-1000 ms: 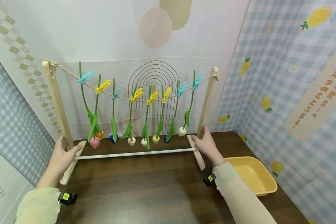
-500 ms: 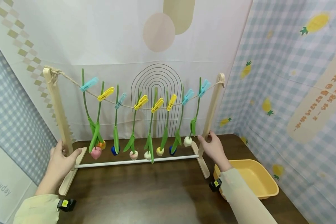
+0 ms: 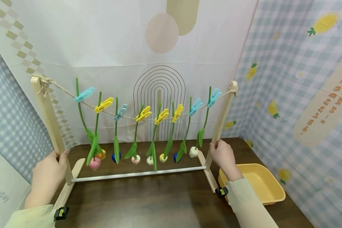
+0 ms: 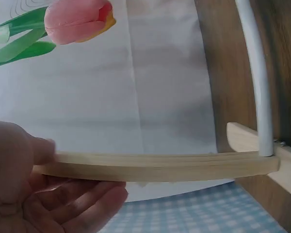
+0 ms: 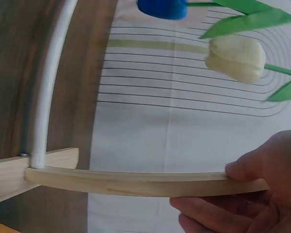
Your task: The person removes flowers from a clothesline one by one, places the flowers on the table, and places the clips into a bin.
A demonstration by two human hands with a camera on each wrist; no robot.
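Note:
A wooden rack stands on the dark table, its two uprights joined low down by a white bar (image 3: 142, 174). My left hand (image 3: 49, 174) grips the left post (image 3: 47, 114) above its foot, thumb on one side and fingers on the other. On the right post (image 3: 223, 117), my right hand (image 3: 224, 156) holds on in a similar way, low on the wood. A twine rope (image 3: 63, 90) sags between the post tops. Blue and yellow clothes pegs (image 3: 143, 114) pin several artificial tulips to it, heads down, including a pink tulip (image 3: 95, 163) and a white tulip (image 3: 193, 152).
A yellow plastic basin (image 3: 255, 182) sits on the table (image 3: 148, 202) at the right, close beside my right forearm. Behind the rack hangs a pale patterned cloth (image 3: 111, 38). Checked cloth (image 3: 276, 79) lines the right side.
The rack appears lower and larger in the head view, with its posts farther apart. My left hand has gone from a spread thumb near the foot to a closer grip on the post.

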